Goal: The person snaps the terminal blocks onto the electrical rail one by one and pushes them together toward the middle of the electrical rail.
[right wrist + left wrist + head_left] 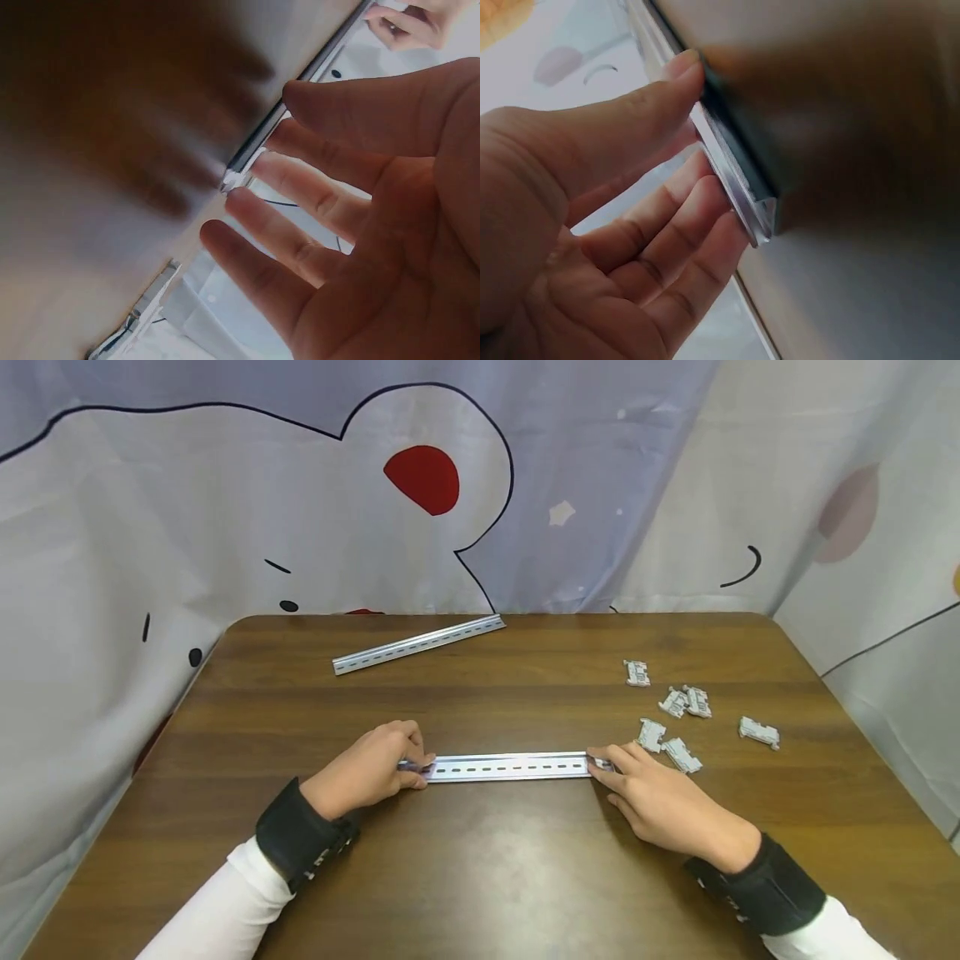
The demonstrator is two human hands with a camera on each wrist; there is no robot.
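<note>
A slotted metal DIN rail [510, 767] lies crosswise on the table in front of the person. The left hand [372, 768] pinches its left end, thumb on the near edge and fingers on the far edge. In the left wrist view the rail's end [739, 176] shows between thumb and fingers. At the other end the right hand [656, 793] grips the rail in the same way. The right wrist view shows the thumb [337, 109] on one side of the rail [259, 139] and fingertips on the other.
A second DIN rail [418, 645] lies slanted near the table's back edge. Several small white terminal blocks, one at the far right [759, 732] and one farther back [637, 673], are scattered beyond the right hand. A printed curtain [225, 510] hangs behind the brown table [495, 868].
</note>
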